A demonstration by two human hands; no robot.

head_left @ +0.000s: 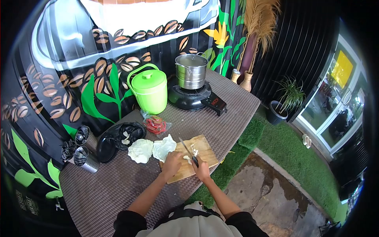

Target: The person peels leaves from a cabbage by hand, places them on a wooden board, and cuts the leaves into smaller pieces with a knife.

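A wooden cutting board point(207, 152) lies near the table's front edge. My right hand point(202, 169) is closed around the black handle of a knife point(185, 145), its blade pointing away to the left across the board. My left hand point(171, 164) rests on the board's left side, fingers bent together at a small pale cabbage piece point(187, 158); its fingertips are partly hidden. Chopped white bits point(194, 150) lie right of the blade. Two large cabbage leaves, one on the left point(140, 151) and one on the right point(164, 147), sit beyond my left hand.
Behind the leaves are a black plastic bag point(130, 134) and a bag of red chillies point(155, 125). A green lidded bucket point(150, 93) stands near a steel pot point(191, 73) on a black stove point(189, 97). Metal utensil holders point(90, 161) occupy the table's left end.
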